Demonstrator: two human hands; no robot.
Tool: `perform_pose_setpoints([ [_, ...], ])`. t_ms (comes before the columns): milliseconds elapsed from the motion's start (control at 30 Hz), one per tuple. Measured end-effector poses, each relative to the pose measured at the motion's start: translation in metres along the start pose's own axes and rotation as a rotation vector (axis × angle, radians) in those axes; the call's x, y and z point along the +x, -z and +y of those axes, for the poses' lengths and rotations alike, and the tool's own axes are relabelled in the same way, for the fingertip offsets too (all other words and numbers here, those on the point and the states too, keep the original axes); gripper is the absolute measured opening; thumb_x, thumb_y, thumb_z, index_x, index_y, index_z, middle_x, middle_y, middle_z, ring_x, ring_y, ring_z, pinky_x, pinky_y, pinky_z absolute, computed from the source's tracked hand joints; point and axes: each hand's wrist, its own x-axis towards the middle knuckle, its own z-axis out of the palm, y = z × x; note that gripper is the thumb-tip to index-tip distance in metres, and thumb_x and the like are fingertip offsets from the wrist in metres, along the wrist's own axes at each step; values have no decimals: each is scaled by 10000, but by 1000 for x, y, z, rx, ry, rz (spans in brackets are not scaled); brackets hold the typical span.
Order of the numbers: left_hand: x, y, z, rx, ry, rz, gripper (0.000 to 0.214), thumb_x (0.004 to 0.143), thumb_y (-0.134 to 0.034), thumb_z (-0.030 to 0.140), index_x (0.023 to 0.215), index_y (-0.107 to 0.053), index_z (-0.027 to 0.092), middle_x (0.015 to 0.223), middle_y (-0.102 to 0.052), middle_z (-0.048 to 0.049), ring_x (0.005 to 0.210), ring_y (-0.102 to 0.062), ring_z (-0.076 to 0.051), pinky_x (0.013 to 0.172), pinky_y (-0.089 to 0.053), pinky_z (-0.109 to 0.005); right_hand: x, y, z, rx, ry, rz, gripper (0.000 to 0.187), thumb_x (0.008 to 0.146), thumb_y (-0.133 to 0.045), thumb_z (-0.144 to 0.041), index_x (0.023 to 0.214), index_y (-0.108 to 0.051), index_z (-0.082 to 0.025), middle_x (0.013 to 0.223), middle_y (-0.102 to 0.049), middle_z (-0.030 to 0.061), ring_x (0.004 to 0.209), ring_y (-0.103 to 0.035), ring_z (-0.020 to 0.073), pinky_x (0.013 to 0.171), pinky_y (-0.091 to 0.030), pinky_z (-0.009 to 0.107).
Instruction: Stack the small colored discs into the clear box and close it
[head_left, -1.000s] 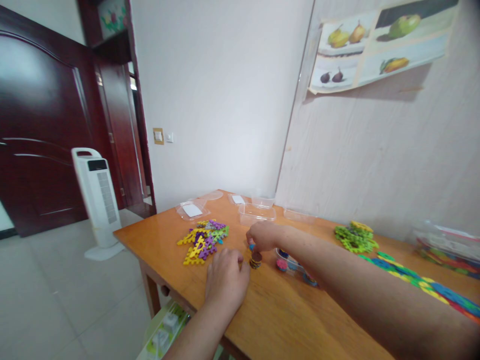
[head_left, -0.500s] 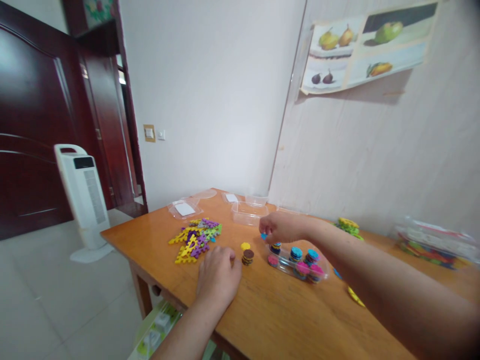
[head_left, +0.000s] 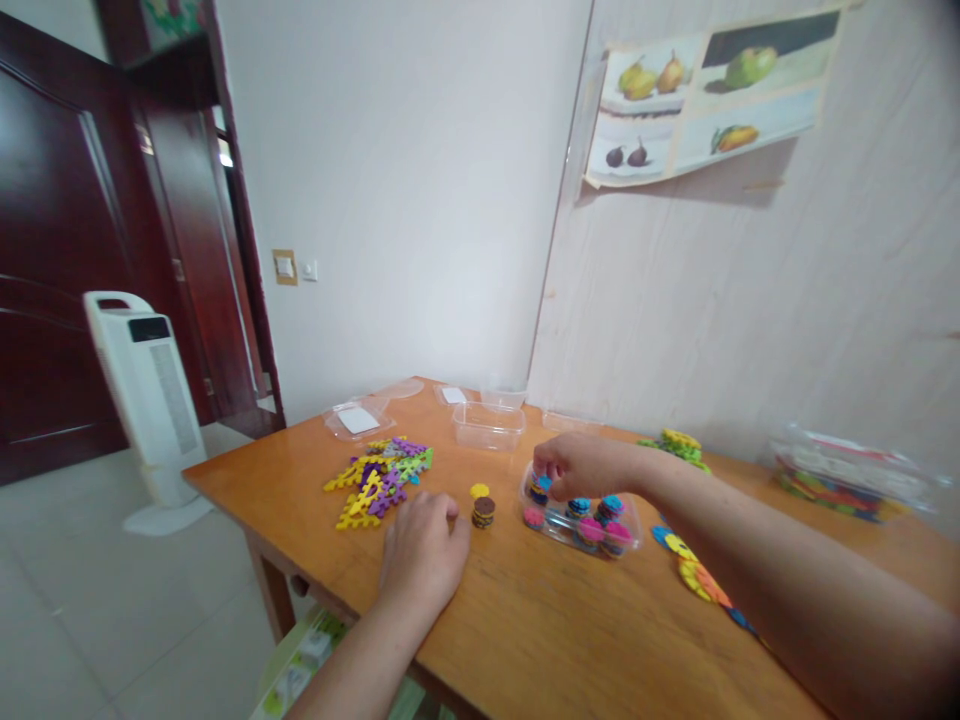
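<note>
Your right hand [head_left: 561, 464] is at a blue disc [head_left: 543, 484] in the clear tray [head_left: 558, 532]; grip undetermined. Your left hand [head_left: 424, 545] rests curled on the surface [head_left: 540, 620] near the brown-topped stack [head_left: 484, 514], grip likewise undetermined.

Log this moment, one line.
right hand: at blue piece, over clear tray; left hand: beside brown-topped stack; yellow piece: behind stack
</note>
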Motion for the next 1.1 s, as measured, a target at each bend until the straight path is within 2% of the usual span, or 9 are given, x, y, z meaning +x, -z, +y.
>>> perform_pose_setpoints([
  [133,1,0,0,6,-7,6,149,863,-508,288,836,-637,219,903,-627,-41,874,-538,-183,726,-339,-286,1,-4,5,-63,-27,-20,380,667,-685,-367,1017,-681,-219,971,-708,57,853,-637,222,631,-411,261],
  [400,1,-2,-1,20,-11,8,145,863,-517,287,825,-639,218,891,-628,-36,855,-545,-179,721,-338,-290,7,-14,2,-163,-2,-95,363,642,-665,-372,980,-730,-257,857,-720,50,782,-648,241,617,-411,288],
  [733,1,-1,0,13,8,-5,141,874,-519,289,837,-637,221,911,-631,-36,876,-546,-182,741,-343,-294,15,-21,1,-209,15,-115,346,630,-675,-341,964,-743,-282,839,-722,56,766,-658,262,613,-424,310],
  [900,0,0,1,25,26,-14,155,878,-512,296,858,-644,218,925,-636,-43,920,-548,-196,745,-348,-295,9,-8,-1,-184,-18,-75,334,661,-678,-356,975,-731,-256,869,-721,59,779,-655,245,611,-418,289],
  [1100,0,-2,-1,14,-13,10,155,875,-501,293,847,-636,223,908,-632,-40,892,-548,-192,734,-344,-290,17,15,-13,-144,3,58,287,777,-562,-335,1024,-686,-258,990,-710,39,840,-636,208,616,-397,264],
])
